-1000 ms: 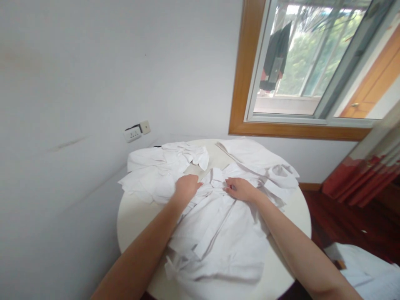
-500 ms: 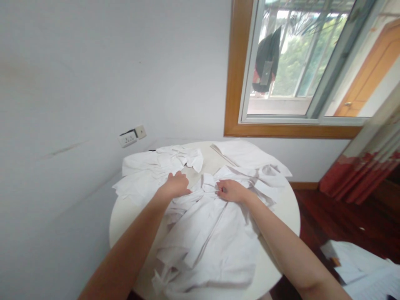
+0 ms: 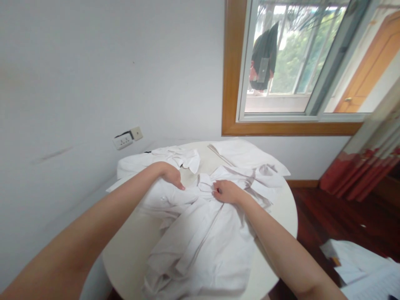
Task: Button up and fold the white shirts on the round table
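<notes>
The white shirt (image 3: 215, 241) is laid on the counter (image 3: 131, 246), pinched beside its collar (image 3: 205, 185) by the right hand (image 3: 227, 192), apparently for steadying; cloth (image 3: 165, 196) is touched by the left hand (image 3: 170, 173), whose grip cannot be told.

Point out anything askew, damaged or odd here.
The socket on the wall looks odd: a dark gap shows along its top edge, as if loose. A brownish scuff marks the wall left of it.
</notes>
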Motion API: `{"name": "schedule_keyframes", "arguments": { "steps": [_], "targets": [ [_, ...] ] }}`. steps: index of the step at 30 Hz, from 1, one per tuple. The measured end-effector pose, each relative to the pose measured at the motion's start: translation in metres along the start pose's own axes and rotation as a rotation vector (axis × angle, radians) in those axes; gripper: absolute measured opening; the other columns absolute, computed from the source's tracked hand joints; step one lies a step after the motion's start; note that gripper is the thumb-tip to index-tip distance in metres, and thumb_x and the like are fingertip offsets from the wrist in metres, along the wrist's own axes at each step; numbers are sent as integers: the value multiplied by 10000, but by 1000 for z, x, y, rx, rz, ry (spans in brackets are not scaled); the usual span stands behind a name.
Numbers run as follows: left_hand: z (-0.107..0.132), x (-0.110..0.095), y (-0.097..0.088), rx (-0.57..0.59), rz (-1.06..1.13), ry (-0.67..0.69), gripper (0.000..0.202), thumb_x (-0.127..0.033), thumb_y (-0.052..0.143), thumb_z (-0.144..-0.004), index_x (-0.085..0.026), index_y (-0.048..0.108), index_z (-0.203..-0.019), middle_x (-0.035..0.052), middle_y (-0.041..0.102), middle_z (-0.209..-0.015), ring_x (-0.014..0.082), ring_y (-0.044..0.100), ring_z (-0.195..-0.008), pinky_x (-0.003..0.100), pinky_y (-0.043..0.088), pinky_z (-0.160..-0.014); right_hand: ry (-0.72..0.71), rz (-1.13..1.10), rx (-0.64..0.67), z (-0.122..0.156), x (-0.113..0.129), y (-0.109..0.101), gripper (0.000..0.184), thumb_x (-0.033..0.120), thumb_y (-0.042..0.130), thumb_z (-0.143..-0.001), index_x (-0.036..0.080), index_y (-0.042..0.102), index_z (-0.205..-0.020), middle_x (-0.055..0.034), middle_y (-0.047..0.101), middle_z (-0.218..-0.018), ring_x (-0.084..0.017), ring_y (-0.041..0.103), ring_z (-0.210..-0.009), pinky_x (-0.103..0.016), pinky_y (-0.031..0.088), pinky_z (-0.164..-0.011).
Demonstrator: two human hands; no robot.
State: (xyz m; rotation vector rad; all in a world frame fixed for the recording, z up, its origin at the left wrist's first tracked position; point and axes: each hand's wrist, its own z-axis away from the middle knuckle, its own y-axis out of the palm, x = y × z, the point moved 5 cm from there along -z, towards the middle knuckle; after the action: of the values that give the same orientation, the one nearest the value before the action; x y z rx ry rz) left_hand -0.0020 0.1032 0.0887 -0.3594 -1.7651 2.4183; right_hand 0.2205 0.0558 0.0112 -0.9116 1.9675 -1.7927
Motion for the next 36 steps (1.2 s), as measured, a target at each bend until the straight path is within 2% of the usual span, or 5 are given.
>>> {"name": "schedule_keyframes", "arguments": {
  "steps": [3, 8, 13, 17, 36],
  "targets": [
    [-6, -7, -5, 96, -115, 47, 253, -432, 704, -601, -195, 697, -688, 26, 709, -730, 182, 623, -715, 243, 432, -671, 40, 29, -12, -1, -1, 2, 233, 292, 463, -882, 177, 664, -864, -94, 694, -918, -208, 630, -911, -267, 415, -763],
    [-19, -30, -29, -497, -316, -105, 325, -316, 508, -842, -220, 590, -1142, 102, 677, -1057, 249, 615, -982, 328, 434, -805, 202, 36, -97, -3, -7, 6, 317, 370, 412, -938, 168, 614, -1076, -124, 676, -1008, -230, 614, -966, -320, 432, -823],
    [-35, -52, 5, -771, -388, -56, 458, -277, 443, -900, -178, 438, -1347, 187, 548, -1275, 330, 450, -1234, 506, 288, -1029, 193, 60, -155, -4, -6, 13, 546, 539, 348, -948, 197, 458, -1359, -149, 413, -1454, -292, 324, -1358, -461, 276, -1068],
    [-40, -39, 29, -757, -429, -82, 506, -283, 507, -864, -200, 449, -1360, 159, 398, -1450, 342, 302, -1345, 558, 135, -1099, 204, 64, -146, -3, -8, 16, 585, 590, 266, -948, 252, 425, -1398, -108, 333, -1513, -293, 253, -1399, -518, 201, -1103],
    [31, 46, 23, -463, -291, -495, 342, -206, 418, -839, -66, 649, -1049, 223, 639, -1067, 335, 582, -1011, 390, 439, -781, 162, 102, -226, -14, -2, 21, 567, 551, 318, -952, 243, 381, -1424, -91, 241, -1554, -284, 180, -1423, -569, 149, -1107]
  ]
}}
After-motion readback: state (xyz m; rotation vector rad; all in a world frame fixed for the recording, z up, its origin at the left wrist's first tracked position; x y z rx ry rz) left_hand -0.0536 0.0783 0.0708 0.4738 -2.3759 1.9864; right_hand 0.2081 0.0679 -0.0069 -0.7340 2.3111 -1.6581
